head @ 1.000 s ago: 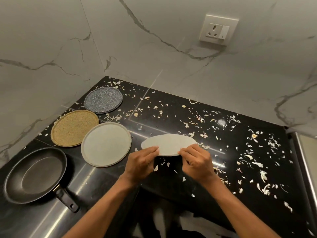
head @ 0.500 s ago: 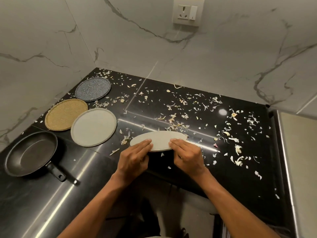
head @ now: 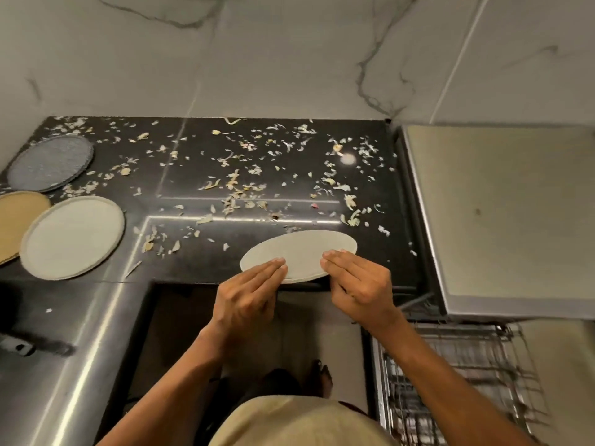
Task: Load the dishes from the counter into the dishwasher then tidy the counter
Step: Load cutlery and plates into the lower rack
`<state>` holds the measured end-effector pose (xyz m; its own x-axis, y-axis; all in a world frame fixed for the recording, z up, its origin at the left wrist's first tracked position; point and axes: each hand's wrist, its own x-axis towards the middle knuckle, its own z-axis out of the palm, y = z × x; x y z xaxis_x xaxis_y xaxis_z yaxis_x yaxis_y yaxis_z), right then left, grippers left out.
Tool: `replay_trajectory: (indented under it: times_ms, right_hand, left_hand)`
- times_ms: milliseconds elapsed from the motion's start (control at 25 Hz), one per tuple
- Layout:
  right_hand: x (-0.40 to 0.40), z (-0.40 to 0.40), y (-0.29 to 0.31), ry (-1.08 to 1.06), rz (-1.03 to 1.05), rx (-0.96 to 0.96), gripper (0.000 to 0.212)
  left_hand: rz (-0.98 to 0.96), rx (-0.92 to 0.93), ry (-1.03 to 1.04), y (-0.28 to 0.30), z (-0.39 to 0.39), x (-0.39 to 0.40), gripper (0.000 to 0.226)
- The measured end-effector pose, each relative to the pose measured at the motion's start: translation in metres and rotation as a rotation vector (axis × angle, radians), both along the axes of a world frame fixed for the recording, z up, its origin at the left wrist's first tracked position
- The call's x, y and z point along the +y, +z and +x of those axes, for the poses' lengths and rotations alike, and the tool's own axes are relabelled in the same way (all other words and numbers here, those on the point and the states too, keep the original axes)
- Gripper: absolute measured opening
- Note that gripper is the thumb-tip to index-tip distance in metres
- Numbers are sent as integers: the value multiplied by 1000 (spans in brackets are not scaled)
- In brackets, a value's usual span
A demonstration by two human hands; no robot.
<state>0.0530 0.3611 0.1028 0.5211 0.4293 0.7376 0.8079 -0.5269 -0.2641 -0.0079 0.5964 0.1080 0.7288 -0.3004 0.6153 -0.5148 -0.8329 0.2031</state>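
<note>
Four plates I count on the black counter (head: 370, 201): 1 pale plate (head: 297, 252) at the front edge, and 3 more at the left side, i.e. a grey speckled plate (head: 51, 162) at the back, a tan plate (head: 16, 220) cut by the frame edge, and a pale round plate (head: 72, 236) in front, just beside the tan one.

Both hands I see on the front pale plate. My left hand (head: 249, 297) has straight fingers laid flat and pressed together on the plate's near left rim; the right hand (head: 357, 281) does the same on the near right rim. Whether thumbs go under the rim, I cannot tell. The plate looks tilted, near edge over the counter's front edge.

Many small food scraps (head: 238, 185) lie scattered over the counter, mostly behind the plate and to the right.

1 wire dishwasher rack (head: 457, 375) is pulled out at lower right, under a beige flat top (head: 502, 217). The rack is blurred; what is in it I cannot tell.
</note>
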Motion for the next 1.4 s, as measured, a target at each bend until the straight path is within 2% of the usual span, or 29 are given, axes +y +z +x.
replay_trajectory:
  times_ms: [200,400,760,1040,1400]
  right_hand:
    - [-40,-59,-6,-205,-58,11,32]
    - [-65,-119,-3,-325,-61,-6,25]
    - [-128,-214,-21,-401,-26,-12,24]
    - [-217,-270,-50,-411,8,76,27]
    - [-326,-321,-110,-630,44,246,21]
  left_hand:
    - [-26,18,-192,-10,-15,-33,32]
    - [-30,36,-315,-16,-48,-59,37]
    - [-40,79,-429,-25,-125,-125,39]
    - [8,134,-429,-51,-173,-214,37]
    - [105,342,-607,-106,-174,-338,42]
